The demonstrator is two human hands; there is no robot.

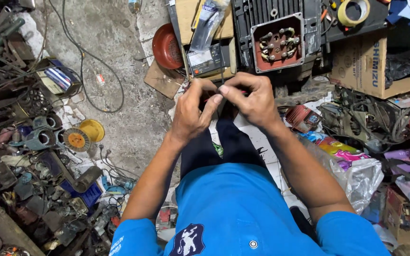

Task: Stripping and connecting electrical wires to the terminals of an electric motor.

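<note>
**Two hands pinch a thin wire above a cluttered workshop floor**

The left hand (191,110) and the right hand (251,98) meet in front of the person's chest, fingertips pressed together. Each grip is closed tight: thumb and forefinger of both hands pinch a thin dark wire (221,60) that runs up from between them toward the grey meter (208,59). A small red piece shows between the fingers, too hidden to tell what it is. The hands touch each other at the fingertips, and the wire sits right at that meeting point, over the person's dark trousers (231,142).

Just beyond the hands lies an electric motor (277,40) with its red terminal plate exposed, copper links bolted across it. The meter rests on a cardboard sheet just left of the motor, with a clear plastic sleeve (209,21) lying over it. A red round bowl (165,46) sits beside the cardboard.

To the right, a roll of yellow tape (354,12) lies on the motor housing, near an open cardboard box (366,66) that holds dark material. Crumpled plastic bags (359,178) lie by the right forearm.

To the left, the concrete floor (115,57) carries a looping black cable (98,76), a yellow disc (92,130) and a heap of small motor parts (39,156).
</note>
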